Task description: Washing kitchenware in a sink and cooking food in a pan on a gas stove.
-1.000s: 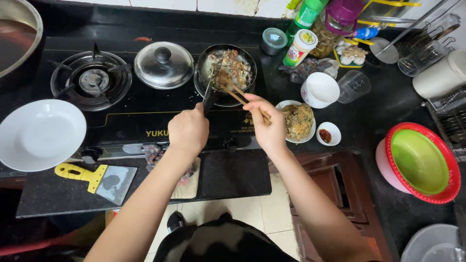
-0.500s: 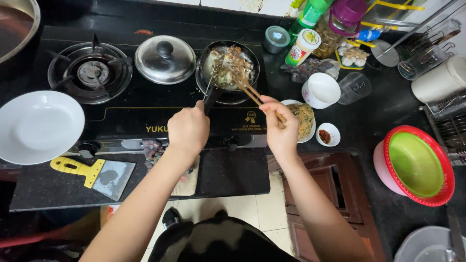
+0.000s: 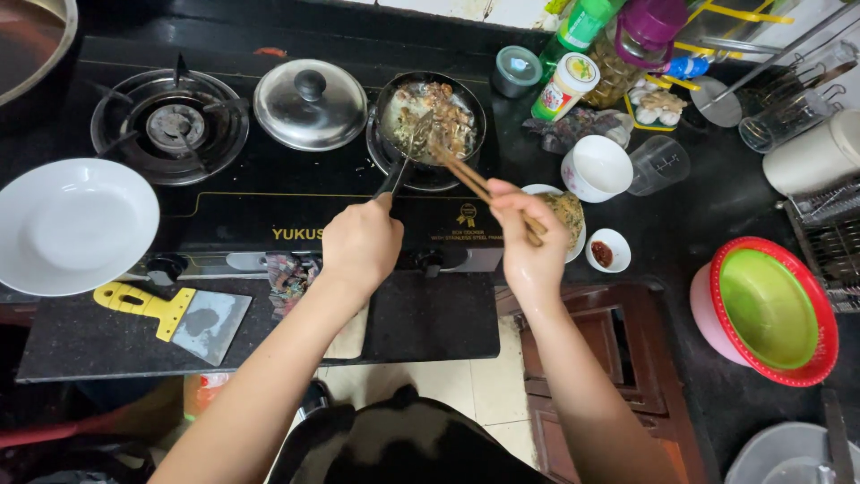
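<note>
A small black frying pan (image 3: pixel 432 121) full of brown and white food sits on the right burner of the stove (image 3: pixel 269 197), in the upper middle of the frame. The left hand (image 3: pixel 361 244) is closed tight around the pan's dark handle (image 3: pixel 394 175), just below the pan. The right hand (image 3: pixel 530 242) is to the right of it, and its fingers (image 3: pixel 506 193) are pinched shut on a pair of wooden chopsticks (image 3: pixel 470 175). The tips of the chopsticks reach up and left into the food in the pan.

Just left of the pan lies a round shiny lid (image 3: pixel 310 105) with a dark knob. Further left is the other burner (image 3: pixel 170 125), with nothing on it. A big white plate (image 3: pixel 76 226) rests at the left edge of the frame. Below it, on the dark counter (image 3: pixel 430 323), lies a scraper (image 3: pixel 175 312) with a yellow handle.

Behind the right hand sits a small plate (image 3: pixel 566 213) with brownish food on it. Near that are a tiny white dish (image 3: pixel 606 250) with red sauce and a white cup (image 3: pixel 597 168). A clear plastic cup (image 3: pixel 660 164) lies beside the white cup. Bottles and jars (image 3: pixel 573 54) stand at the top right. A green bowl inside a red bowl (image 3: pixel 775 309) sits at the right side.
</note>
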